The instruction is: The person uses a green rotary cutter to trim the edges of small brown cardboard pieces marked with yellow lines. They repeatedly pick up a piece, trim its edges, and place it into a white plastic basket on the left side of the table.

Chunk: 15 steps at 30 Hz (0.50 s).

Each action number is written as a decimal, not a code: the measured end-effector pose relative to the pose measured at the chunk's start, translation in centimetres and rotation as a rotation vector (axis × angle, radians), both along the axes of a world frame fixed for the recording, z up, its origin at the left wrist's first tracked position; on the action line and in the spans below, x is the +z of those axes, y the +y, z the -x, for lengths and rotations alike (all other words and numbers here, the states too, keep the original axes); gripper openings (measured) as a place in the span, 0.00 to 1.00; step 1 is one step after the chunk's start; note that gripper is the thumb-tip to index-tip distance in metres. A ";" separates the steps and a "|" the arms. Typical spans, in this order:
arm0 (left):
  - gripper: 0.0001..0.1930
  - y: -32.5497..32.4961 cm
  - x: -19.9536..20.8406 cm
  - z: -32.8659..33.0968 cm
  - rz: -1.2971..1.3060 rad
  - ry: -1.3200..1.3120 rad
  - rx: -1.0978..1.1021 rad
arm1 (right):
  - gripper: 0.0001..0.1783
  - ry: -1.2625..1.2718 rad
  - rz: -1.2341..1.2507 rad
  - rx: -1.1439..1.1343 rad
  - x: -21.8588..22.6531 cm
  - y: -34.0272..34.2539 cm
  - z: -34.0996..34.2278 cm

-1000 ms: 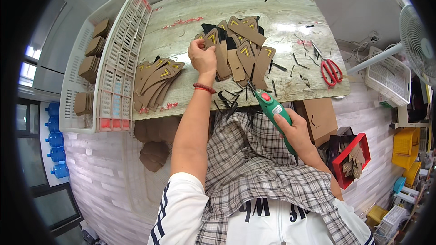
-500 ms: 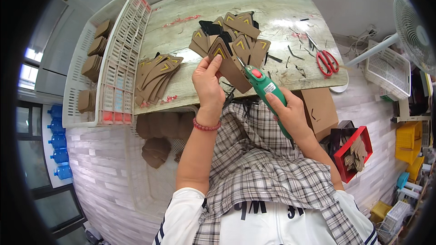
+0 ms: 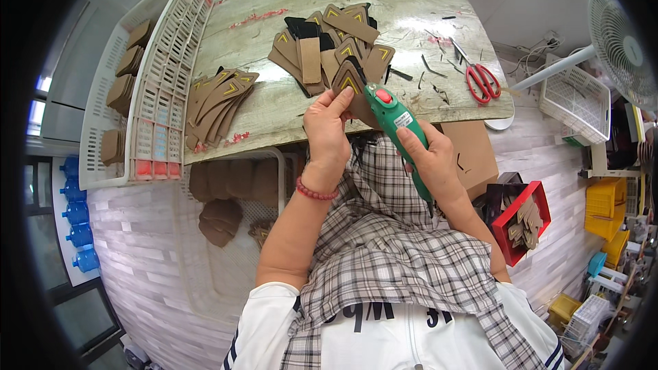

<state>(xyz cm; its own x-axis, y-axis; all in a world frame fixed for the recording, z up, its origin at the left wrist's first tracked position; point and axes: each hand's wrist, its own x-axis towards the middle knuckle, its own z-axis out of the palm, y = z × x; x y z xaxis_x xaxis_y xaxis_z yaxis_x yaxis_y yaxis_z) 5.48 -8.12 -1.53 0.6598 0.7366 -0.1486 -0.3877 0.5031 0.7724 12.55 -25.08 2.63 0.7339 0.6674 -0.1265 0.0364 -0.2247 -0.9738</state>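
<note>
My left hand (image 3: 329,133) pinches a brown flat piece (image 3: 363,108) with a pointed end and a yellow chevron, thumb on top near the mark. My right hand (image 3: 432,161) is wrapped round a green handheld electric tool (image 3: 403,122) with a red button. The tool's front end lies against the piece's right edge; its tip is hidden or too small to make out. Beyond the hands, a loose heap of similar brown pieces (image 3: 310,62), some with black parts, lies on the table. A fanned stack of the same pieces (image 3: 223,99) sits to the left.
Red-handled scissors (image 3: 483,83) and black scraps (image 3: 433,66) lie on the worn table (image 3: 253,44). At left stands a white plastic crate (image 3: 168,75) with brown stacks. A red box (image 3: 541,209) of pieces, a cardboard box (image 3: 473,154) and a fan (image 3: 620,44) are at right.
The view has shifted, so the table sits higher and more to the left. The electric tool's front end has come up along the piece's right edge, toward its pointed end.
</note>
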 end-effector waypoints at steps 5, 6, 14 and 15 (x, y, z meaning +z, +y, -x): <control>0.06 -1.2 0.0 0.2 0.001 0.028 -0.013 | 0.19 0.007 -0.004 -0.012 0.2 0.0 0.0; 0.06 -1.3 -0.2 0.4 0.003 0.037 -0.022 | 0.19 0.002 -0.009 -0.011 0.1 0.1 0.0; 0.07 -1.1 -0.8 1.5 -0.062 0.074 -0.059 | 0.19 0.007 -0.001 0.002 0.2 -0.3 -0.2; 0.07 -0.7 -1.0 1.8 -0.083 0.075 -0.066 | 0.19 0.005 0.007 0.005 0.3 -0.3 -0.1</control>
<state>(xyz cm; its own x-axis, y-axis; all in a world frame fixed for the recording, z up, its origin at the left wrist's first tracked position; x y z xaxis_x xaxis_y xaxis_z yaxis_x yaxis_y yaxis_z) 3.63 -8.84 -2.48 0.6964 0.7038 -0.1400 -0.2955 0.4590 0.8379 12.66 -25.39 2.97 0.7302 0.6697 -0.1350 0.0328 -0.2318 -0.9722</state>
